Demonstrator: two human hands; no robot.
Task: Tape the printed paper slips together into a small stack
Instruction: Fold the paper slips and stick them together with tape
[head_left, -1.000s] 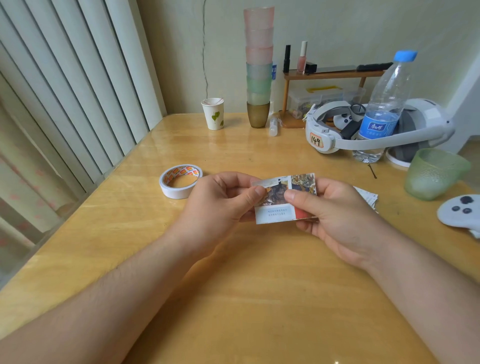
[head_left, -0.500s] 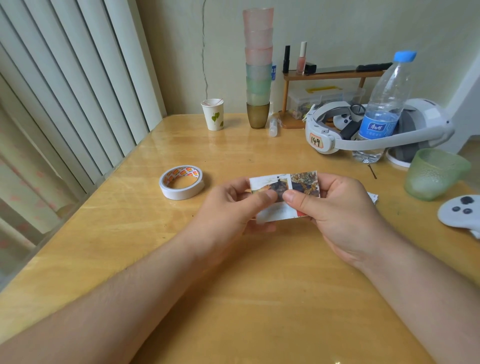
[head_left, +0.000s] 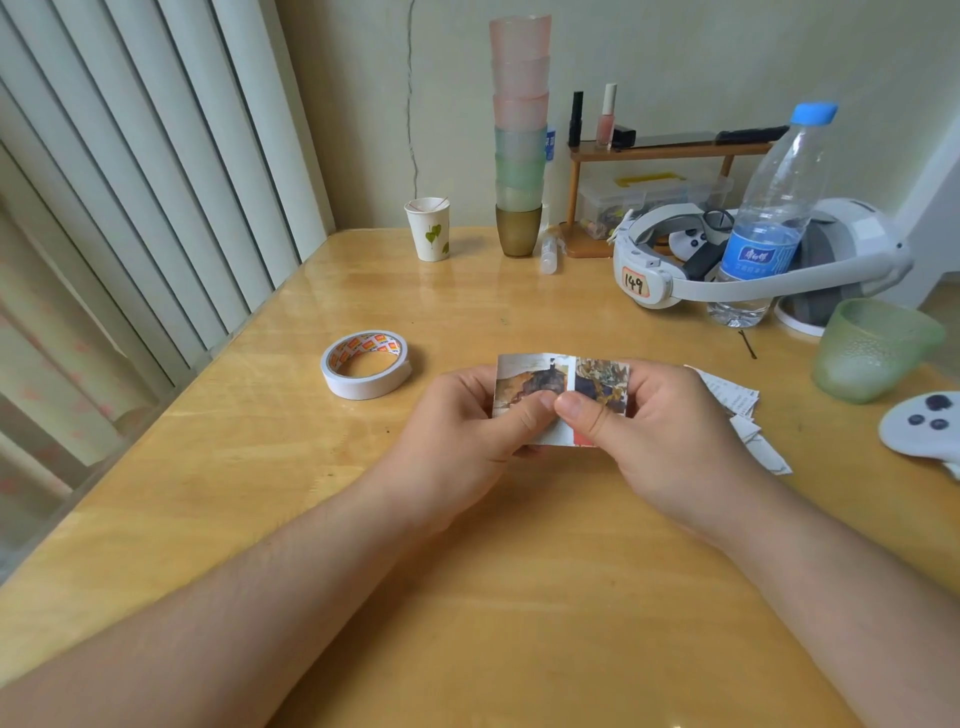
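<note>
Bare table (head_left: 519, 597) near; tape roll (head_left: 367, 364) left, green cup (head_left: 872, 349) right.

This looked like a room in a home: a wooden desk (head_left: 467, 597) stood in a corner against a cracked painted wall, beside vertical window blinds (head_left: 156, 182). Nail polish (head_left: 605, 117) on a small shelf (head_left: 670, 151), stacked plastic cups (head_left: 519, 135) and a water bottle (head_left: 769, 218) were household clutter

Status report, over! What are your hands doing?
Both hands, left and right, pinch slips. Tape lies apart, untouched. Nothing blocking.
</note>
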